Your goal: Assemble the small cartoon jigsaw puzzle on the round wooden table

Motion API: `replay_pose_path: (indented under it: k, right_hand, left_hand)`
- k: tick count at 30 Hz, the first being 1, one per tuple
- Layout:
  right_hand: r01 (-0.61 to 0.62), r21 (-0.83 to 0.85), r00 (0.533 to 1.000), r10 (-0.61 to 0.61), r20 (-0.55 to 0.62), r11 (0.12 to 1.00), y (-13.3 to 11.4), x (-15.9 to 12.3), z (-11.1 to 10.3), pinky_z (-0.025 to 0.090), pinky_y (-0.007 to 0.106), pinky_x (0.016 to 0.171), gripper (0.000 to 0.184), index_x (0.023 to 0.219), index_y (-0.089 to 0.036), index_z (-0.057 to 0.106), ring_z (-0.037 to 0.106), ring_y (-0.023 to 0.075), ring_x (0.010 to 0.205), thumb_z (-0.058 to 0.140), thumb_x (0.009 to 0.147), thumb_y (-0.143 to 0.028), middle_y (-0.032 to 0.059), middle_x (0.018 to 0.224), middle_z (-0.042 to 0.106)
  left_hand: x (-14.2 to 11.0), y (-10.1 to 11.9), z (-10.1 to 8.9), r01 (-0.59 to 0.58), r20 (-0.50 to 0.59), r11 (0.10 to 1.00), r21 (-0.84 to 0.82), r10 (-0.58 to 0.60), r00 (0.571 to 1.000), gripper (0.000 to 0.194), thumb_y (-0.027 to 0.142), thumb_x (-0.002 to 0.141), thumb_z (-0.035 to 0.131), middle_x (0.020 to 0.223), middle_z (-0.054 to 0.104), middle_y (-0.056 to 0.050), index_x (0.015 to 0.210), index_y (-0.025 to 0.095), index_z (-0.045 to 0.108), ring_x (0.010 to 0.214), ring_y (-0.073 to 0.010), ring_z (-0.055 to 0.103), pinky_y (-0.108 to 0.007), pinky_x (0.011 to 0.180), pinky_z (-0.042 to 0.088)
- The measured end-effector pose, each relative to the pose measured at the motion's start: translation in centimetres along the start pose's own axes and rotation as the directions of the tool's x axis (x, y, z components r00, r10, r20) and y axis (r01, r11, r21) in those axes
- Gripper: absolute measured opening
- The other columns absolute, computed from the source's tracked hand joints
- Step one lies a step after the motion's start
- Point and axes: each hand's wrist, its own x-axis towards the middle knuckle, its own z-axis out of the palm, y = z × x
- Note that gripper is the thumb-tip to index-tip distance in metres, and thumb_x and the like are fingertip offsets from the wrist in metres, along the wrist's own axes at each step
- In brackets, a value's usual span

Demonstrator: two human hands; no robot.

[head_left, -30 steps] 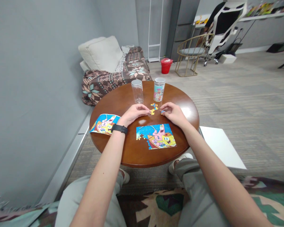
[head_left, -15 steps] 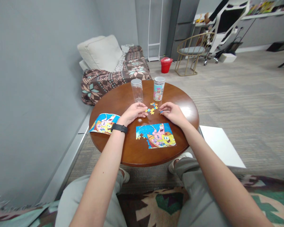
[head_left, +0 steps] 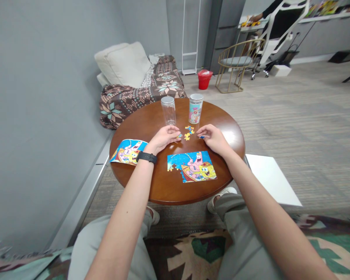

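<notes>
My left hand pinches 1 multicolored piece, my right hand 1 blue piece; light edge grips would keep both prints readable. The puzzle lies at 6 o'clock from the loose pieces, unfinished toward 8 o'clock.

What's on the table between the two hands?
Loose puzzle pieces lie between the left hand and the right hand, as the head view shows.
</notes>
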Motion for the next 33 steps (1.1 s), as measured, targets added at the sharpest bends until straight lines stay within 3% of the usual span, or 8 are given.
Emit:
replay_pose_path:
  k: [6,12,16,20,28,33]
  right_hand:
    - [-0.001,-0.001,0.999,0.001,0.044,1.0,-0.2,-0.2,0.0,0.055,0.03,0.074,0.032,0.083,-0.019,0.065,0.068,0.016,0.079,0.049,0.061,-0.002,0.0037,0.09,0.067]
    - [-0.008,-0.001,1.0,0.008,0.003,1.0,-0.4,-0.1,0.0,0.057,0.032,0.077,0.021,0.082,-0.019,0.065,0.067,0.0175,0.086,0.057,0.067,-0.007,0.0045,0.092,0.068]
    - [-0.071,0.094,0.997,0.07,0.018,0.993,-0.4,-0.1,0.2,0.058,0.033,0.08,0.014,0.081,-0.019,0.063,0.068,0.0174,0.083,0.067,0.068,-0.013,0.004,0.09,0.07]
    - [-0.082,0.138,0.996,0.077,0.044,0.987,-0.6,-0.1,0.3,0.059,0.032,0.072,0.017,0.085,-0.019,0.064,0.067,0.0163,0.075,0.07,0.07,-0.018,0.0038,0.087,0.069]
    - [-0.003,0.013,0.999,0.003,0.053,1.0,-1.4,-0.2,0.2,0.055,0.032,0.072,0.017,0.087,-0.019,0.065,0.064,0.0161,0.072,0.07,0.07,-0.021,0.0036,0.082,0.07]
    - [0.017,-0.086,0.999,-0.014,0.03,0.996,-1.3,-0.2,0.0,0.052,0.031,0.068,0.015,0.085,-0.019,0.068,0.06,0.0158,0.066,0.067,0.077,-0.031,0.0032,0.076,0.068]
  left_hand:
    - [-0.1,0.0,-0.1,-0.021,0.035,1.0,0.006,0.02,0.999,0.027,0.004,0.069,0.078,0.083,0.065,-0.001,0.084,0.013,0.057,0.077,-0.01,0.066,-0.034,0.09,0.053]
    - [0.0,0.1,0.0,0.003,0.014,1.0,-0.026,-0.002,1.0,0.019,0.003,0.072,0.071,0.08,0.065,-0.002,0.079,0.013,0.056,0.08,-0.0117,0.067,-0.03,0.084,0.055]
    - [0.0,-0.1,-0.3,-0.045,0.054,0.998,-0.041,0.047,0.997,0.027,0.002,0.064,0.077,0.082,0.066,-0.001,0.08,0.013,0.059,0.085,-0.0129,0.068,-0.03,0.088,0.052]
    - [-0.1,-0.2,-0.4,-0.076,0.087,0.997,-0.005,0.076,0.993,0.032,0.006,0.058,0.083,0.083,0.068,-0.002,0.08,0.012,0.06,0.089,-0.0146,0.068,-0.032,0.092,0.049]
    - [-0.2,-0.1,-0.2,-0.01,0.062,0.999,0.045,0.007,0.998,0.038,0.005,0.06,0.085,0.077,0.069,-0.002,0.087,0.011,0.059,0.072,-0.0119,0.067,-0.032,0.082,0.054]
    - [-0.4,0.2,0.0,0.03,0.065,0.999,-0.013,-0.029,0.997,0.034,0.006,0.064,0.084,0.078,0.07,-0.003,0.084,0.011,0.057,0.073,-0.0124,0.069,-0.035,0.087,0.056]
